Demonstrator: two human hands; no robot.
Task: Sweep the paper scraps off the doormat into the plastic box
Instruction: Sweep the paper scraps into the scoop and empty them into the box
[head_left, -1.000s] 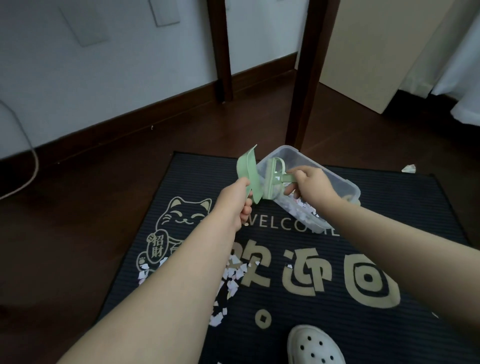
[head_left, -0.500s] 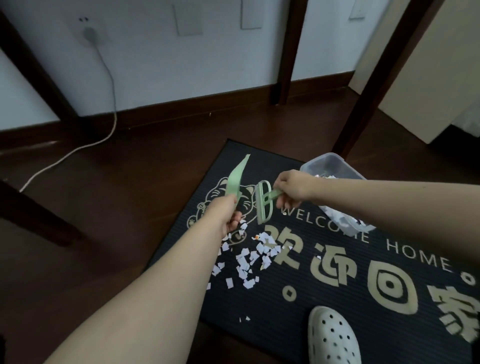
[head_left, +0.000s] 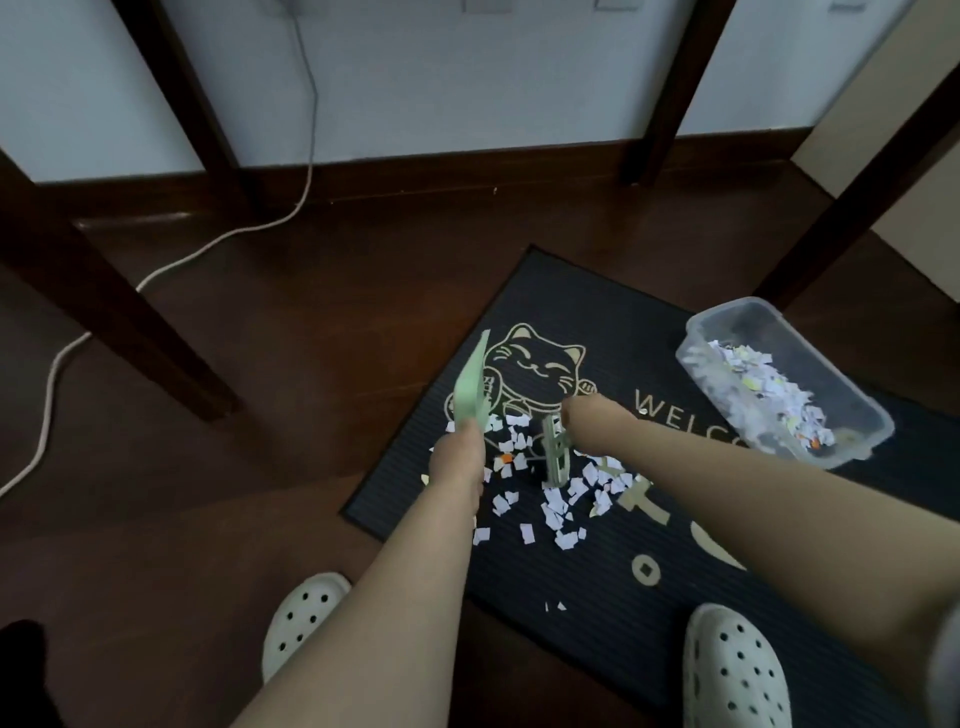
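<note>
Dark wooden floor (head_left: 260, 467), white wall (head_left: 467, 78); black doormat (head_left: 597, 571) reads "WELC". Left hand (head_left: 460, 462) grips green dustpan (head_left: 471, 389), right hand (head_left: 584, 415) grips brush (head_left: 555, 452) over paper scraps (head_left: 556, 501) on the mat; part-filled plastic box (head_left: 810, 353) stands at its right.

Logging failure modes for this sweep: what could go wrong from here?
1. The paper scraps lie close to the doormat's left edge; a stroke of the brush toward the dustpan may flick some onto the wood floor.
2. The left hand holds the dustpan tilted, lip off the mat; unless it is set flat, scraps may slide under it.
3. The plastic box sits well to the right; a loaded pan could shed scraps on the way.
</note>
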